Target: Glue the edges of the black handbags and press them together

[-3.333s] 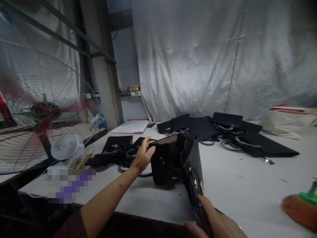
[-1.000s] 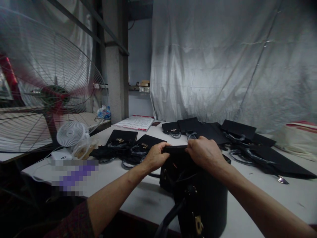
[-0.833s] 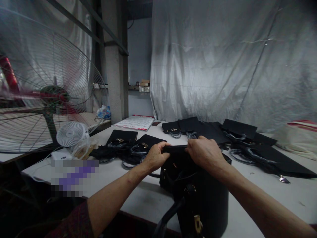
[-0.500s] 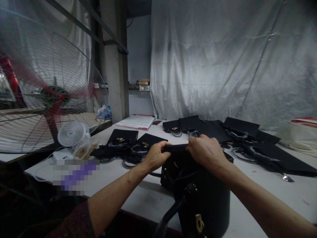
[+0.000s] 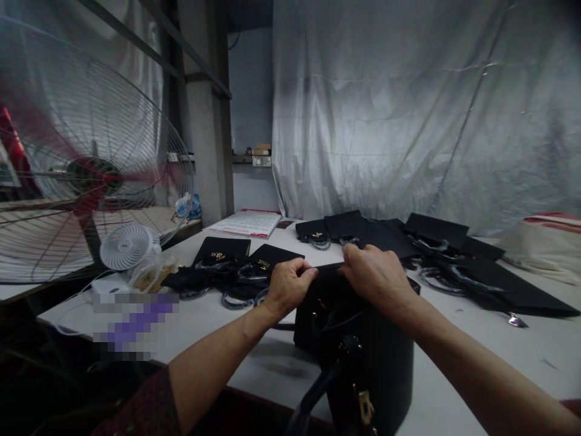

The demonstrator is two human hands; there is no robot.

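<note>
A black handbag with gold hardware stands at the front edge of the white table, its mouth open and one handle hanging toward me. My left hand pinches the left end of the bag's far top edge between thumb and fingers. Farther right on that same edge, my right hand is closed over it, knuckles up; its fingertips are partly hidden. Between the two hands a short stretch of the dark rim shows. The bag's inside is too dark to make out.
Several flat black bag pieces with wrapped handles lie at the right and back of the table; more black pieces lie left. A small white fan, a large caged fan, a printed sheet and a cream cloth bag stand around.
The view has shifted slightly. Both hands stay on the bag's top edge; the left thumb and fingers now sit a little higher and nearer the corner, and the rim slopes more.
</note>
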